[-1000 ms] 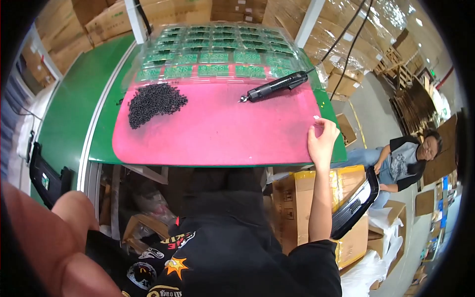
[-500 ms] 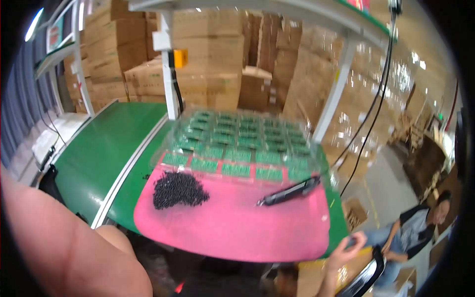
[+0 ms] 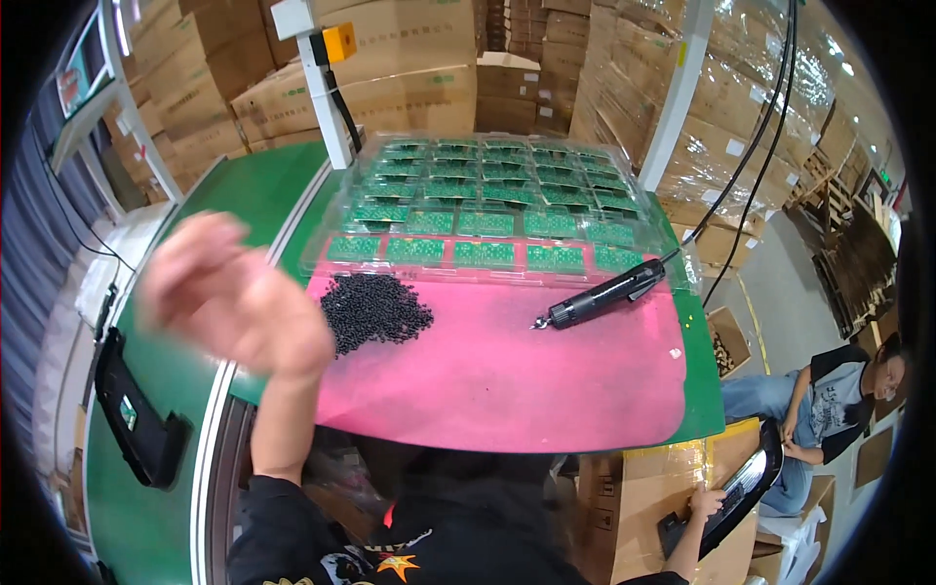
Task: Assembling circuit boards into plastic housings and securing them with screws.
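Observation:
My left hand (image 3: 234, 302) is raised over the edge of the green belt, left of a pile of small black screws (image 3: 375, 312); motion blurs its fingers. At the lower right, my right hand (image 3: 707, 502) grips the edge of a long black plastic housing (image 3: 736, 487) resting on a cardboard box. An electric screwdriver (image 3: 604, 295) lies on the pink mat (image 3: 507, 390), its tip pointing left. Clear plastic trays (image 3: 322, 249) filled with green circuit boards (image 3: 485, 253) stand across the back of the mat.
Another black housing (image 3: 146, 424) with a small green board lies on the green conveyor belt (image 3: 244, 200) at the left. A person (image 3: 829, 409) sits at the right beside open cartons. Stacked cardboard boxes (image 3: 400, 97) and white posts (image 3: 675, 107) stand behind the trays.
My left arm has drawn back from close to the camera, and its hand now shows. My right hand has lowered onto the black housing. The view has tilted downward.

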Demonstrator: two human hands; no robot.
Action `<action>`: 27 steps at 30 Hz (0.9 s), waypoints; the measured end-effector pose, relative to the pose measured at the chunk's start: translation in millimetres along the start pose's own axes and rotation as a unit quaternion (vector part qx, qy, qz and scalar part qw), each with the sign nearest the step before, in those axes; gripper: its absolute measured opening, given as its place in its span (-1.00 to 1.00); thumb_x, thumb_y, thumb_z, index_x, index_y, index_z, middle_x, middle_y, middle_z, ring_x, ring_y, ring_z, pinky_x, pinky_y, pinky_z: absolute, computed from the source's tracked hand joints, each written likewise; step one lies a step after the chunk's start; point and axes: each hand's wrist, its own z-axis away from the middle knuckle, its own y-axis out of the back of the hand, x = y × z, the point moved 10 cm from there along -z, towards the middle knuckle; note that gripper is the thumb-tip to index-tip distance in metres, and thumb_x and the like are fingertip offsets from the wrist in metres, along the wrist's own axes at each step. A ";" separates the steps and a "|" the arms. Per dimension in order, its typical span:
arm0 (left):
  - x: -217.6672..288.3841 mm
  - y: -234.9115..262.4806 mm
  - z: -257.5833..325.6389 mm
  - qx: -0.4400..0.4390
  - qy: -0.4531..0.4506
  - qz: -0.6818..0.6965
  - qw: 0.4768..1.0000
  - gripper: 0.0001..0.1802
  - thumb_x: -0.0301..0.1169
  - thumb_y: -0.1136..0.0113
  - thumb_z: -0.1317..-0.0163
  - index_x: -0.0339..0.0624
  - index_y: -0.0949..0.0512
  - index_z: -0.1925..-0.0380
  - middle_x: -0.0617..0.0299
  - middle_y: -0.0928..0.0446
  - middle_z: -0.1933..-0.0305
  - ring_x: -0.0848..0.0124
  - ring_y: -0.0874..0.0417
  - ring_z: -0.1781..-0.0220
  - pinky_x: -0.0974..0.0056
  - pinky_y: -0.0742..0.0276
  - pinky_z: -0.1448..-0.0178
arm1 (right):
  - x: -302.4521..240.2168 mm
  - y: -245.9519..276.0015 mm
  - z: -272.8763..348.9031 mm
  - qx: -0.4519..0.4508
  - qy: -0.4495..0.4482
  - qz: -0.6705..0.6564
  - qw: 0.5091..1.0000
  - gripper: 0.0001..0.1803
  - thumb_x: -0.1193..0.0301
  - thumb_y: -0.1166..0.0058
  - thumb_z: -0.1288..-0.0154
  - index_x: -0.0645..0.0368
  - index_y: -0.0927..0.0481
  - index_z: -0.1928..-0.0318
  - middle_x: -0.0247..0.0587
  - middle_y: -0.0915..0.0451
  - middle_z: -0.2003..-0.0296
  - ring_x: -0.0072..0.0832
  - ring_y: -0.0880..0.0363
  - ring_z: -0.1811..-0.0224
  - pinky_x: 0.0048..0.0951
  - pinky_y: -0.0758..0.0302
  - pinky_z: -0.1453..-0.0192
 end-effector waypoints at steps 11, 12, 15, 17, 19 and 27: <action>-66.8 -47.9 185.1 -0.472 0.230 0.004 0.851 -0.65 -0.84 0.02 0.09 -0.31 -0.55 0.31 0.12 -0.47 0.47 0.24 -0.49 0.41 0.23 -0.42 0.30 | 32.2 97.9 22.3 -0.162 0.173 -0.318 0.918 -0.64 0.27 -0.07 -0.44 0.31 -0.48 -0.03 -0.26 -0.53 0.31 -0.53 -0.48 0.25 -0.42 -0.47 0.15; -66.5 -45.6 187.9 -0.471 0.239 0.006 0.849 -0.65 -0.84 0.02 0.09 -0.31 -0.55 0.31 0.12 -0.47 0.47 0.24 -0.49 0.41 0.23 -0.42 0.30 | 8.9 138.8 63.6 -0.156 0.219 -0.410 0.872 -0.68 0.27 -0.03 -0.49 0.28 -0.48 -0.03 -0.31 -0.53 0.28 -0.58 -0.45 0.22 -0.46 -0.43 0.12; -67.5 -51.6 191.2 -0.471 0.292 0.029 0.832 -0.66 -0.83 0.01 0.05 -0.31 -0.57 0.28 0.14 -0.48 0.46 0.27 -0.50 0.39 0.27 -0.44 0.27 | -39.7 223.8 177.8 -0.139 0.331 -0.331 0.873 -0.71 0.34 0.02 -0.53 0.30 -0.47 -0.07 -0.33 -0.52 0.20 -0.60 -0.44 0.17 -0.50 -0.41 0.07; -66.2 -55.6 193.1 -0.453 0.327 0.052 0.828 -0.68 -0.83 0.01 0.00 -0.31 -0.56 0.28 0.15 -0.48 0.46 0.31 -0.51 0.39 0.28 -0.43 0.27 | -55.5 255.0 221.6 0.004 0.410 -0.217 0.886 -0.77 0.42 0.06 -0.52 0.34 -0.44 -0.03 -0.14 -0.48 0.18 -0.44 -0.44 0.21 -0.44 -0.40 0.09; -68.8 -50.3 197.6 -0.448 0.355 0.073 0.817 -0.75 -0.75 0.00 -0.12 -0.32 -0.56 0.24 0.16 -0.50 0.41 0.36 -0.54 0.34 0.33 -0.44 0.20 | -69.6 267.2 242.1 0.092 0.453 -0.188 0.867 -0.82 0.49 0.07 -0.49 0.36 -0.43 0.01 -0.06 -0.44 0.20 -0.35 -0.43 0.24 -0.41 -0.39 0.10; -57.5 -52.9 225.5 -0.510 0.540 0.189 0.642 -0.64 -0.38 -0.20 -0.26 -0.27 -0.56 -0.04 0.14 -0.62 0.13 0.31 -0.63 0.08 0.30 -0.52 -0.02 | -216.3 273.0 382.2 0.031 0.781 0.006 0.623 -0.76 0.61 -0.12 0.10 0.19 -0.51 0.32 -0.17 -0.40 0.34 -0.20 -0.42 0.25 -0.25 -0.39 0.19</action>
